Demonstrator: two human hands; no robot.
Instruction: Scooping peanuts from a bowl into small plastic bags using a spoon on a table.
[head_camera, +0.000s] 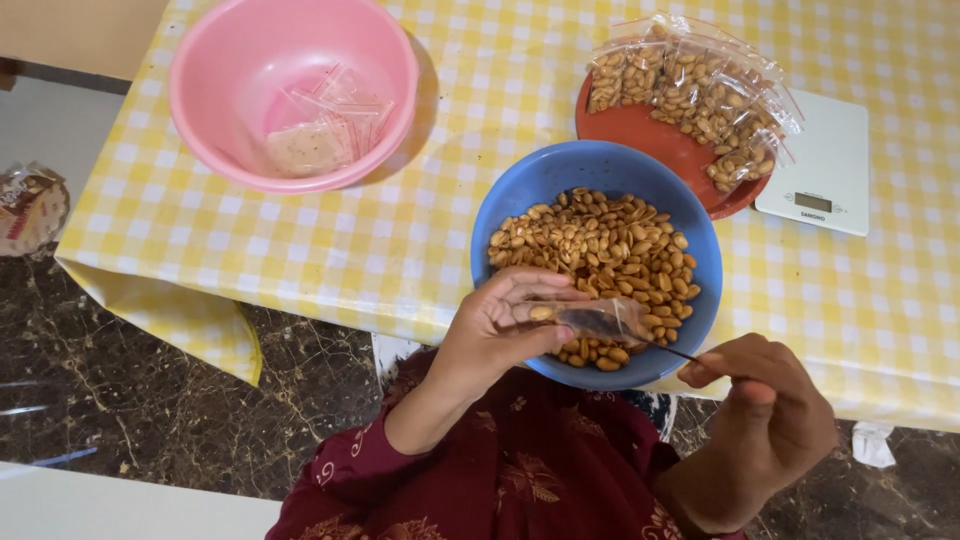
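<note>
A small clear plastic bag (598, 318) was held over the near rim of a round blue plastic bowl (520, 205), which stood on a table covered with a yellow-and-white checked cloth (300, 240) and was heaped with roasted peanuts (600, 245). The left hand (495, 335) had its fingers curled around the bag's mouth, thumb under and fingers over, with one peanut showing at the opening. The right hand (765, 400) was closed in a pinch on the thin handle of a dark metal spoon (640, 338), whose bowl end lay inside the bag. Behind the blue bowl, touching its far right side, sat a round red plate (645, 135) piled with filled clear packets of peanuts (700, 90). Just right of the plate lay a flat white kitchen scale (825, 150). Well apart to the left stood a round pink plastic basin (215, 60) holding a few empty clear bags (325, 130).
</note>
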